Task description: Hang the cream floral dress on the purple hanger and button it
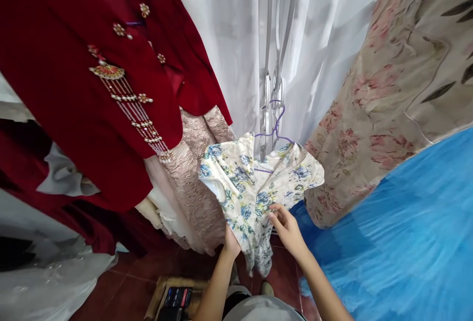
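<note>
While the floral top (242, 178) hangs from a purple hanger (278, 124) at center, both hands are on it. Left hand (232, 242) at the lower side edge, palm against cloth, fingers hidden behind the fabric, so can't tell how tightly it grips. Right hand (288, 230) at the front, thumb and forefinger brought together, pinching the cloth near the middle. Top is off-white with blue flowers, V-neck, short sleeves, lower part bunched and narrowing downward. Hanger sits at white hooks (283, 93) in front of a white curtain (229, 30). To the left, red jacket (121, 163) with a beaded brooch (107, 71), pale pink textured garment (199, 183) beside it. To the right, beige garment (384, 114) with pink flowers, bright blue fabric (402, 227) below. Wooden crate (154, 300) on reddish tiled floor (125, 289), dark packet (178, 297) on it.
</note>
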A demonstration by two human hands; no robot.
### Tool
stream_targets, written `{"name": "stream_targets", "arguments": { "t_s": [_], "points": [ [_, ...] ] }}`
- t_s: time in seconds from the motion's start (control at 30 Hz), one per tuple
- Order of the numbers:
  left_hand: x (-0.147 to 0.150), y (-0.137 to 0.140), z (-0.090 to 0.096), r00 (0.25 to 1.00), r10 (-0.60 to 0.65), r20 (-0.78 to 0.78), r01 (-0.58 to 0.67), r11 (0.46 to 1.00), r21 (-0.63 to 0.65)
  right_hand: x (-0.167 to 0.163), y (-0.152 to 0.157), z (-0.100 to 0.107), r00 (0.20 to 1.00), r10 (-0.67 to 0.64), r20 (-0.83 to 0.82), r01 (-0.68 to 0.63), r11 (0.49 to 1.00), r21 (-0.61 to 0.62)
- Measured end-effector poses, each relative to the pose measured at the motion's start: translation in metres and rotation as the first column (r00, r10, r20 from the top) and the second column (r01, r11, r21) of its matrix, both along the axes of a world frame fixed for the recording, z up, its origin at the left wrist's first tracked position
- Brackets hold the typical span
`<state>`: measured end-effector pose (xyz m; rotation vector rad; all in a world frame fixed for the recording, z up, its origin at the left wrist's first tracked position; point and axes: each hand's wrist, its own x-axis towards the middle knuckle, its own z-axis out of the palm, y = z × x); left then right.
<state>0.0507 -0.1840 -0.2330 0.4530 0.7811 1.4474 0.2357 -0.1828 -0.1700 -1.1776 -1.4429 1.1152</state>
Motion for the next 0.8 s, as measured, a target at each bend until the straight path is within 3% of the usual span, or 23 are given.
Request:
{"name": "stream_targets", "arguments": {
  "t_s": [0.1,0.2,0.3,0.33,0.37,0.43,0.47,0.5,0.53,0.63,0.8],
  "points": [
    [-0.003,-0.014,-0.008,0.983,0.052,-0.177,-0.055,0.998,-0.011,-0.014,0.023,0.022,0.984,-0.015,0.176,0.003,0.998,0.07],
    [0.002,-0.027,-0.015,0.893,0.097,-0.44,-0.108,0.994,-0.001,-0.024,0.04,0.042,0.926,-0.071,0.37,0.037,0.994,0.1],
    [0.008,-0.037,-0.016,0.827,0.104,-0.553,-0.123,0.992,0.003,-0.021,0.049,0.049,0.912,-0.019,0.41,-0.032,0.993,0.118],
    [0.009,-0.039,-0.014,0.797,0.158,-0.583,-0.169,0.985,0.037,-0.018,0.05,0.048,0.924,0.019,0.382,-0.064,0.992,0.107],
    [0.009,-0.041,-0.011,0.74,0.262,-0.619,-0.252,0.962,0.106,-0.014,0.049,0.047,0.94,0.06,0.336,-0.093,0.992,0.081],
    [0.009,-0.042,0.001,0.525,0.531,-0.665,-0.434,0.839,0.328,-0.007,0.044,0.042,0.965,0.126,0.229,-0.131,0.991,0.007],
    [0.01,-0.04,0.008,0.409,0.623,-0.667,-0.451,0.773,0.446,-0.004,0.04,0.04,0.972,0.145,0.183,-0.142,0.989,-0.028],
    [0.012,-0.036,0.016,0.331,0.665,-0.669,-0.396,0.741,0.542,-0.003,0.035,0.038,0.976,0.157,0.147,-0.151,0.987,-0.054],
    [0.015,-0.03,0.024,0.304,0.662,-0.685,-0.282,0.749,0.599,-0.002,0.031,0.037,0.979,0.167,0.12,-0.159,0.985,-0.068],
    [0.033,-0.005,0.048,0.373,0.554,-0.744,0.038,0.793,0.609,-0.005,0.019,0.04,0.984,0.168,0.063,-0.163,0.984,-0.066],
    [0.062,0.023,0.066,0.434,0.5,-0.749,0.057,0.815,0.577,-0.008,0.022,0.072,0.997,0.063,-0.044,-0.064,0.998,-0.025]
  ]
}}
